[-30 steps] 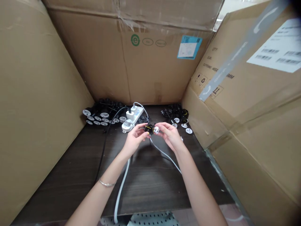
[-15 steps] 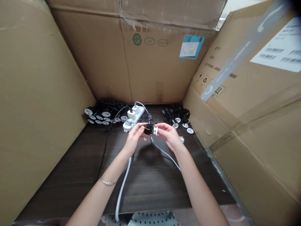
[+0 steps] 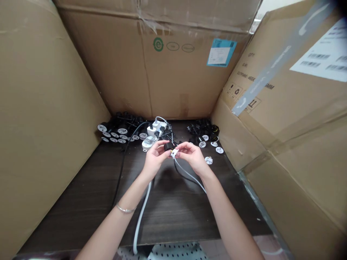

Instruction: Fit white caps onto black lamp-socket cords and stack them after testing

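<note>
Over the middle of the dark table, my left hand (image 3: pixel 156 156) is closed around a short black cylindrical housing (image 3: pixel 168 146). My right hand (image 3: pixel 190 154) pinches a small white round cap (image 3: pixel 174 153) against the housing's near side, its face tilted. A bit of yellow wire shows between the two pieces. Behind my hands stands a white power strip (image 3: pixel 148 143) with plugs and chargers in it. A tangle of black cable (image 3: pixel 165 134) with a connector lies in front of the strip, just beyond the housing.
Similar black housings with white discs (image 3: pixel 122 131) are piled at the back left, and more discs (image 3: pixel 205 138) lie at the back right. One loose disc (image 3: pixel 208 160) rests near my right wrist. Cardboard walls (image 3: pixel 168 83) enclose the dark table (image 3: pixel 173 209); a white cable (image 3: pixel 142 216) crosses it.
Both hands have turned the housing and white cap: the open end with wires has tipped out of sight, and the cap now points down toward me. The black cable has shifted over the power strip.
</note>
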Available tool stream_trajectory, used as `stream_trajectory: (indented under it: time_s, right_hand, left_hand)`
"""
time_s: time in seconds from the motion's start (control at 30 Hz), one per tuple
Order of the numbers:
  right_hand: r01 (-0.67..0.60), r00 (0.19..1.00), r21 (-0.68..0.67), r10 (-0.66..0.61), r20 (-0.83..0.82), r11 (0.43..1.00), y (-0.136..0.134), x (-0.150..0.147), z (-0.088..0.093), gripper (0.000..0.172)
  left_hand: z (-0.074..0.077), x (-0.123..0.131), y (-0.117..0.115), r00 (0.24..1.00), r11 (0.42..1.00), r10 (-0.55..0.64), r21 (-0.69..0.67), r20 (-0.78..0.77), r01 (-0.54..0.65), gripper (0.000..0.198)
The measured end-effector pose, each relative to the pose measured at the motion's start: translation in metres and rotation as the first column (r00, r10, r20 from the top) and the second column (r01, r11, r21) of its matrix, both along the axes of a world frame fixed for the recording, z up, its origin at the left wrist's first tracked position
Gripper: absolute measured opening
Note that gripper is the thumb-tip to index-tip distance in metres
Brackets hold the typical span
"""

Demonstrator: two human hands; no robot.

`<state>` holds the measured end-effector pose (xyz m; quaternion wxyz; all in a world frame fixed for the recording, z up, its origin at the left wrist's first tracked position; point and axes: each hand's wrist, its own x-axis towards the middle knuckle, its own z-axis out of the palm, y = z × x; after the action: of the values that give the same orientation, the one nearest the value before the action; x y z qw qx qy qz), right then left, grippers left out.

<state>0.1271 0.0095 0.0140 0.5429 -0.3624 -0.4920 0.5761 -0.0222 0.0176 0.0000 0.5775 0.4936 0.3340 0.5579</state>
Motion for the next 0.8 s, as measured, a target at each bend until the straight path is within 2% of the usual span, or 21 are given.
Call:
stream_trajectory:
  time_s: [0.17,0.43,0.6,0.8]
  right_hand:
    - [0.025,1.000,0.007,-0.025,0.006,1.000,-0.0003,-0.0034,-0.0004,0.027]
    - [0.102,0.990,0.090,-0.110,0.087,0.991,-0.0019,-0.0047,0.0024,0.024]
    - [0.166,0.980,0.153,-0.180,0.083,0.974,-0.0025,-0.0058,0.0024,0.019]
    - [0.189,0.973,0.163,-0.207,0.100,0.968,-0.0010,-0.0053,0.0012,0.019]
  left_hand:
    - [-0.0004,-0.0002,0.0003,1.000,1.000,0.021,-0.012,0.016,-0.021,0.039]
    - [0.0004,-0.0011,-0.0004,0.997,0.998,-0.040,-0.039,0.070,0.043,0.041]
    - [0.0022,-0.0018,-0.0014,0.993,0.996,-0.066,-0.048,0.097,0.071,0.042]
    - [0.0019,-0.0022,-0.0019,0.987,0.995,-0.075,-0.050,0.145,0.083,0.038]
